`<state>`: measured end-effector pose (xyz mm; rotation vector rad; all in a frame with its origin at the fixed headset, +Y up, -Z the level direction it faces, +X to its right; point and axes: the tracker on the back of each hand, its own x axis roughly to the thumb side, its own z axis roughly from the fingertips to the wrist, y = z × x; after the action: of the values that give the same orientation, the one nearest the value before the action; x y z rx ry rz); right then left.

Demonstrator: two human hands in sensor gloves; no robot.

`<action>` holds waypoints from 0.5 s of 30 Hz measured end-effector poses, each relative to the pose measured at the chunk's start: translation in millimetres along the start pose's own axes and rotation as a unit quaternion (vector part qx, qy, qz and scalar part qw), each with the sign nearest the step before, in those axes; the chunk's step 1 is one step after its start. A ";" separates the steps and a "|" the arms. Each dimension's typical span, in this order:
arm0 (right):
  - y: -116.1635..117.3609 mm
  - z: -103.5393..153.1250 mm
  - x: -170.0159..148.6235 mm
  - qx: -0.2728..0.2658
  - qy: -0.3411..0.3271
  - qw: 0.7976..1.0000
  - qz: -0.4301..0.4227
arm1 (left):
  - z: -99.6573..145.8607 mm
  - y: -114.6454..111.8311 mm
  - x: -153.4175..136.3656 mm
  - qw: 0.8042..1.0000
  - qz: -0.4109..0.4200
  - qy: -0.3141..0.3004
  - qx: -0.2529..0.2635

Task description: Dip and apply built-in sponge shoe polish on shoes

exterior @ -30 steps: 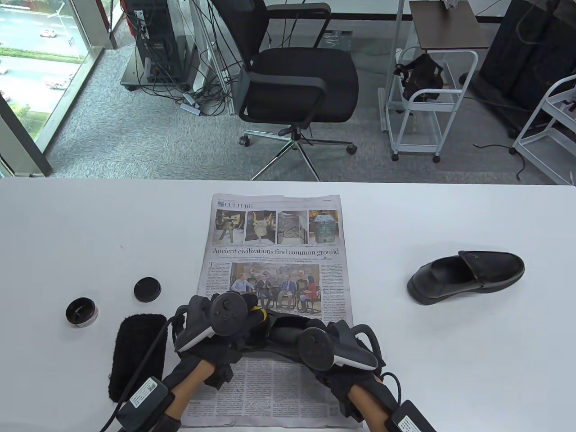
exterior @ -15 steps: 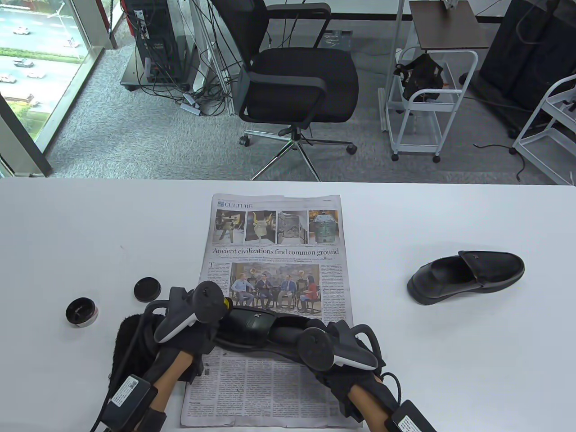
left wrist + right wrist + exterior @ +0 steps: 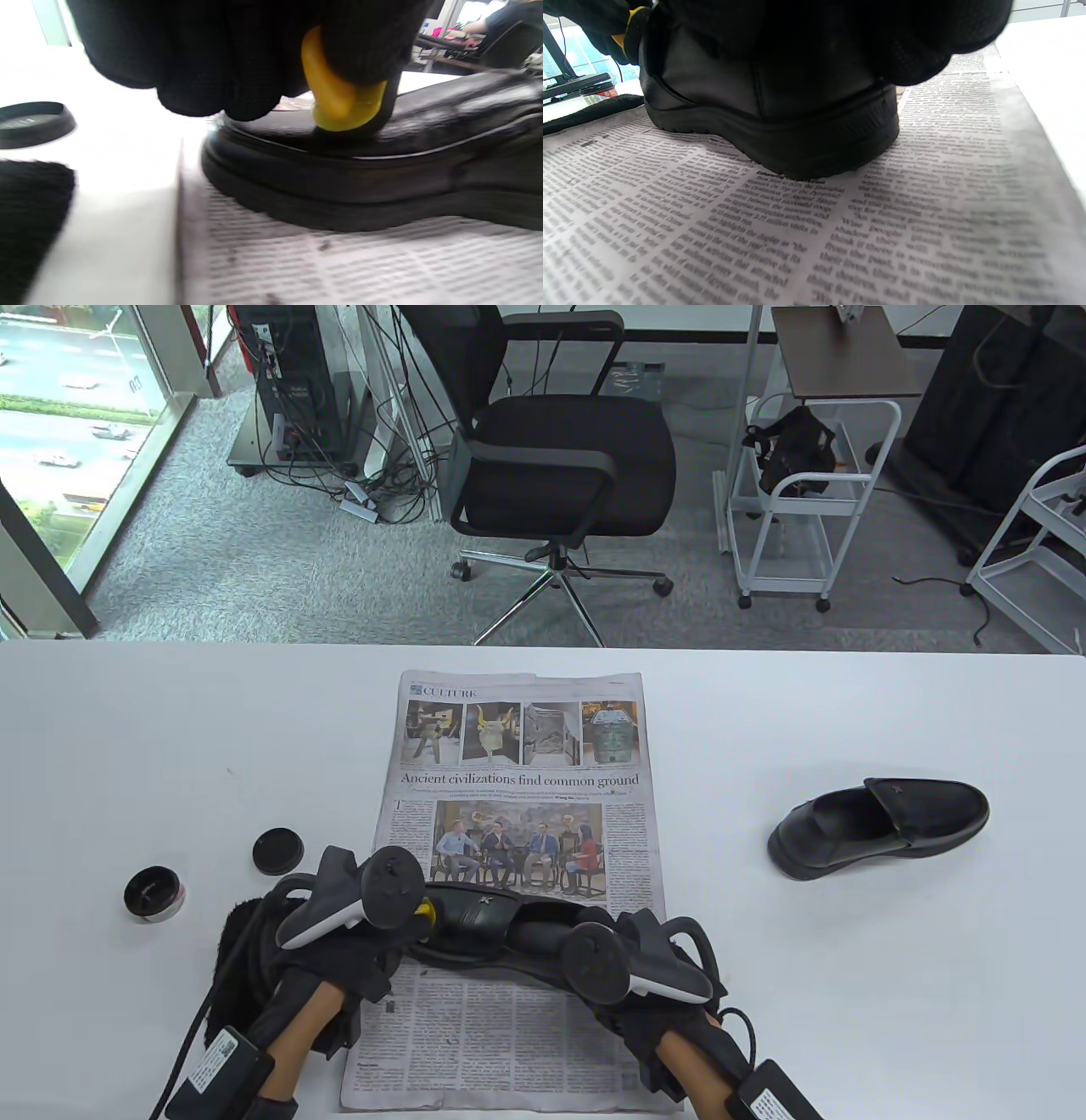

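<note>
Leather shoe (image 3: 488, 920): lies on the newspaper (image 3: 517, 780) near my worktop's front edge; stiff, slick upper, I judge.
Left hand (image 3: 356, 937): its grip pinches the yellow sponge applicator (image 3: 335, 101) onto the toe.
Right hand (image 3: 645, 976): grips the heel; best hold there.
Polish tin (image 3: 153, 894): open, front-left.

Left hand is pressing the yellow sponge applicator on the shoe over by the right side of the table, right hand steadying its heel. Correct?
Wrong shoe. The left hand presses the yellow applicator on the shoe on the newspaper, as the table view and left wrist view show. The right hand does steady its heel. The other shoe, at the right, lies untouched.
</note>
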<state>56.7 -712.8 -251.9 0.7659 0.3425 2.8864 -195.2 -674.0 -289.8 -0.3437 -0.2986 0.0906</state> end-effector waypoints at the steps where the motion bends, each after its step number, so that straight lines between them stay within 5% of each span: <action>1: 0.0 0.0 0.0 0.000 0.000 1.000 0.000 | 1.1 0.4 4.4 1.000 0.006 -0.011 0.005; 10: 0.0 0.0 0.0 0.000 0.000 1.000 0.000 | 8.8 1.1 40.1 0.989 0.055 -0.101 0.091; 15: 0.0 0.0 0.0 0.000 0.000 1.000 0.000 | 6.0 -4.6 49.5 0.986 0.063 -0.095 0.122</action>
<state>56.7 -712.8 -251.9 0.7659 0.3425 2.8864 -149.7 -669.6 -269.3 -0.1088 -0.4493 0.2821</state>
